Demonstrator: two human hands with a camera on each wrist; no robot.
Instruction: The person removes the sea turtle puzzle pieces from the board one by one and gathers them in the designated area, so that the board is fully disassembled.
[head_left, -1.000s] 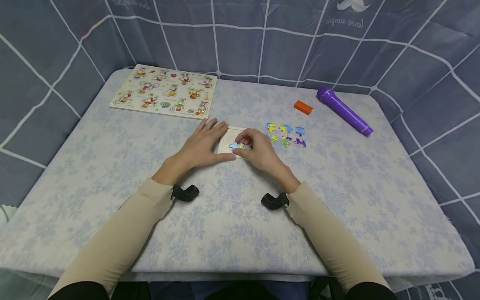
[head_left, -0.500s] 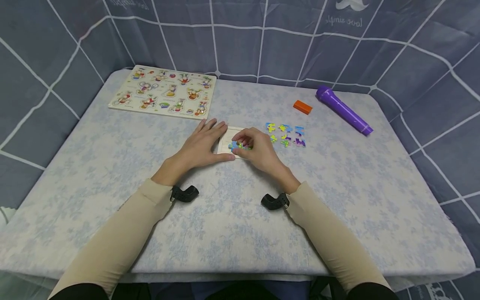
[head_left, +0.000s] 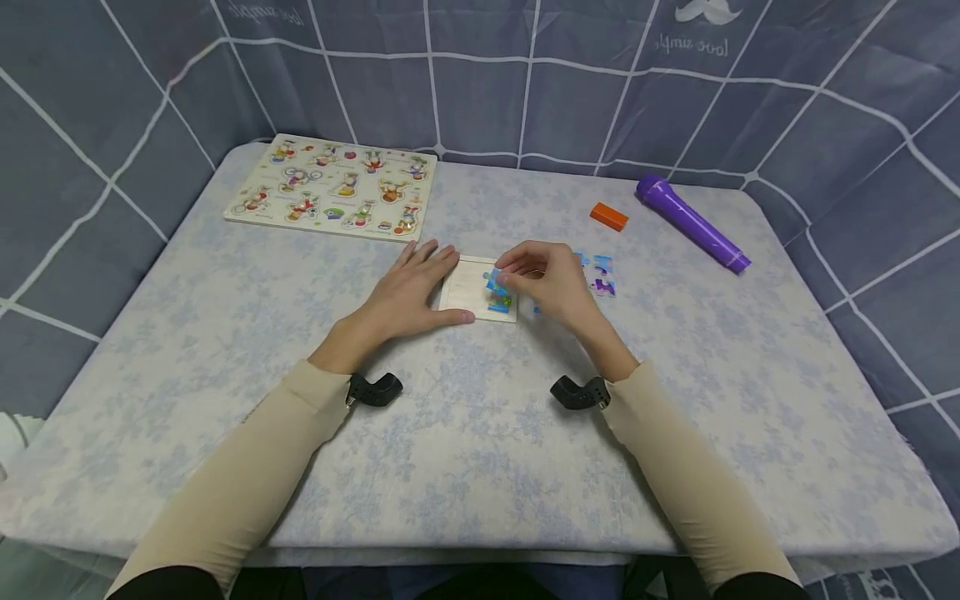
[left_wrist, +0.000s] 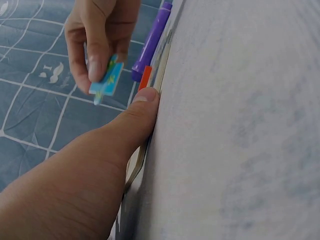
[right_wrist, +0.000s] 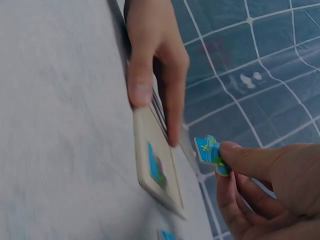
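My left hand (head_left: 408, 292) rests on the left side of a small pale wooden puzzle tray (head_left: 463, 287), fingers spread and straight, thumb along its near edge. Between thumb and fingertips, my right hand (head_left: 558, 279) pinches a blue jigsaw piece (right_wrist: 206, 150) with yellow-green marks. That piece is tilted and raised above the right part of the tray. Inside the tray, another jigsaw piece (right_wrist: 156, 167), blue, green and purple, lies toward the near right corner. Several loose jigsaw pieces (head_left: 602, 287) lie on the table to the right, some hidden behind my right hand.
A wooden picture puzzle board (head_left: 348, 185) lies at the back left. An orange block (head_left: 609, 217) and a purple microphone (head_left: 693, 223) lie at the back right. A patterned cloth covers the table (head_left: 450, 467), and a grey-blue checked curtain (head_left: 480, 100) hangs behind.
My right hand has moved up and to the right from low over the tray, and now holds a jigsaw piece above it. My left hand keeps its place on the tray.
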